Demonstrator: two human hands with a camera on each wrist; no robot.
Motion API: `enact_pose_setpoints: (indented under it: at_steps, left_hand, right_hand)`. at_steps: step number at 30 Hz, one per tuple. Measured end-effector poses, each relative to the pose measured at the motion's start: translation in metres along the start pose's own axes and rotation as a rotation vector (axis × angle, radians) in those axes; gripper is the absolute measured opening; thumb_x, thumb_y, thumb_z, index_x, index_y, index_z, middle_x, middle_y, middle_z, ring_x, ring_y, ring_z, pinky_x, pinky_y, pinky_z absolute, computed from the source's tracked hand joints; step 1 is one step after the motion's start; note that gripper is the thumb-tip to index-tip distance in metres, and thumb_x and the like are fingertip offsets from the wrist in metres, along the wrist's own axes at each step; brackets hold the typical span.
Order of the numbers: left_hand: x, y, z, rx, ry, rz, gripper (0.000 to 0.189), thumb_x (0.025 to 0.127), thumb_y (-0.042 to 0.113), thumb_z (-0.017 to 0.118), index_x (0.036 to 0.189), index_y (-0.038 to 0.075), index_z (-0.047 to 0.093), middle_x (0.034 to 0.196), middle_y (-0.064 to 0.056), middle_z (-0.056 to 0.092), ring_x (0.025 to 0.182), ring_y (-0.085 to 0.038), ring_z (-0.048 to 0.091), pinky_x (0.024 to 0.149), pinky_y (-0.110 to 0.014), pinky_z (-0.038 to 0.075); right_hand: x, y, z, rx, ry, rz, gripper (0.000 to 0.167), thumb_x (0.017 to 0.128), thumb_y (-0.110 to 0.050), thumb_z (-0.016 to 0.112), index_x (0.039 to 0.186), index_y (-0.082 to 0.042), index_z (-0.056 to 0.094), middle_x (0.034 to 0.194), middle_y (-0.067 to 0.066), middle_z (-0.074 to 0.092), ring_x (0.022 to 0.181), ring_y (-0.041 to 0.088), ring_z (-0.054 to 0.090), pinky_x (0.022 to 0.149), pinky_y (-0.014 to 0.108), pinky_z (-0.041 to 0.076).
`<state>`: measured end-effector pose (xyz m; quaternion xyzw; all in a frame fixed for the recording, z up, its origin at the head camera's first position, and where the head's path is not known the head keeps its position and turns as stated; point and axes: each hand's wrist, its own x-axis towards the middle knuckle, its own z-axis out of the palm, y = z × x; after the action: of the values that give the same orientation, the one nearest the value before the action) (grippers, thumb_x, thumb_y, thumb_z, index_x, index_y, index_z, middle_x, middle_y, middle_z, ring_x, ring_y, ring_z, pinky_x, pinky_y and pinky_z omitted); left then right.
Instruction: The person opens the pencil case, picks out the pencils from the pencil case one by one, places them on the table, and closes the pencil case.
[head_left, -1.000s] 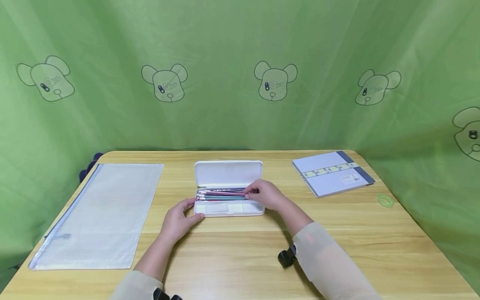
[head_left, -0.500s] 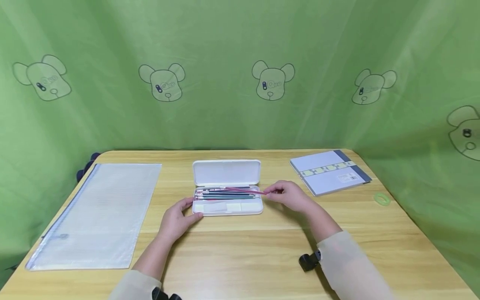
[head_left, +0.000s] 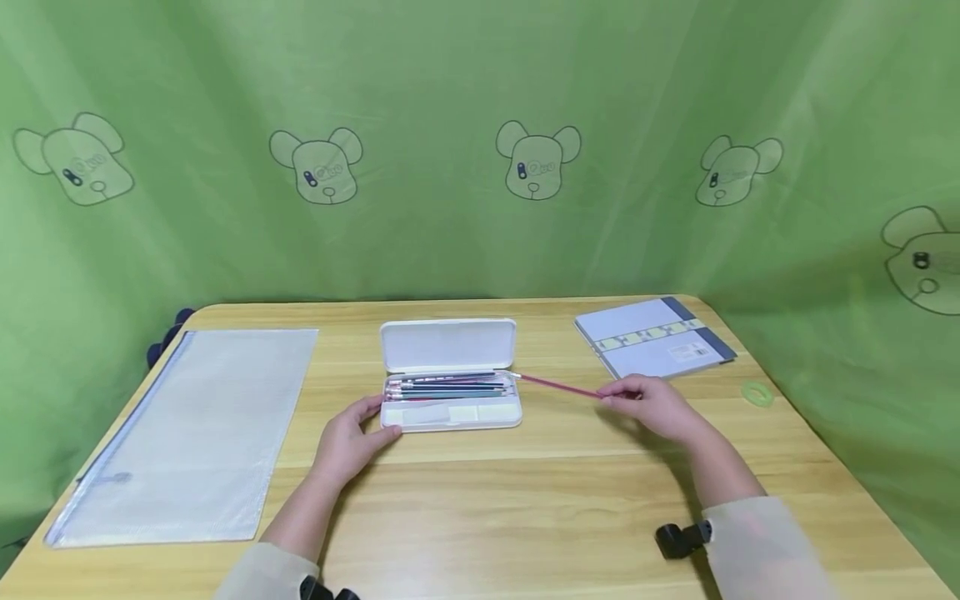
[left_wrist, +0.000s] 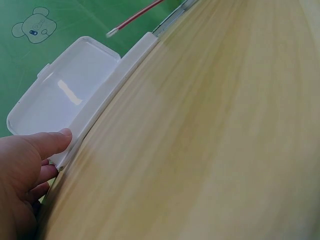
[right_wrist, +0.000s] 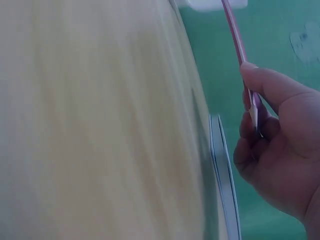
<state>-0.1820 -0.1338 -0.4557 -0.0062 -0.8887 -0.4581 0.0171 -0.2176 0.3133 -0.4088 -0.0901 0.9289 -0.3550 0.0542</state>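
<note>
A white pencil case lies on the table with its lid raised and several pencils inside. My left hand grips the case's left end; in the left wrist view its thumb is on the near edge and the other fingers curl at the end. To the right of the case, my right hand pinches a dark pink pencil near its sharpened end. The pencil's white eraser end points back at the case's right rim. In the right wrist view the pencil's tip shows between thumb and curled fingers.
A translucent zip pouch lies flat on the left of the wooden table. Behind my right hand are a pale notebook with a patterned band and, farther right, a green ring. A green curtain stands behind the table.
My right hand has drawn the dark pink pencil out of the case and carried it to the right. My left hand stays at the case's left end.
</note>
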Motion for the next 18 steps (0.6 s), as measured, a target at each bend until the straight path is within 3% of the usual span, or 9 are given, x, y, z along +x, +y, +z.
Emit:
enact_pose_setpoints:
  at_steps: [11, 18]
  left_hand:
    - [0.0, 0.0, 0.001, -0.019, -0.003, -0.003, 0.06, 0.083, 0.025, 0.077, 0.134, 0.002, 0.056, 0.135, -0.016, 0.061, 0.137, -0.036, 0.046, 0.119, -0.051, 0.031]
    - [0.0, 0.0, 0.001, -0.016, -0.006, -0.003, 0.059, 0.084, 0.024, 0.077, 0.134, 0.003, 0.056, 0.135, -0.016, 0.061, 0.137, -0.036, 0.045, 0.119, -0.052, 0.031]
  right_hand:
    - [-0.015, 0.042, -0.023, -0.105, -0.003, 0.046, 0.03, 0.093, -0.029, 0.067, 0.113, -0.007, 0.072, 0.108, 0.012, 0.071, 0.102, 0.024, 0.062, 0.087, 0.034, 0.049]
    - [-0.011, 0.052, -0.026, -0.133, -0.008, 0.08, 0.03, 0.092, -0.027, 0.067, 0.111, -0.004, 0.072, 0.11, 0.018, 0.07, 0.108, 0.039, 0.061, 0.094, 0.056, 0.048]
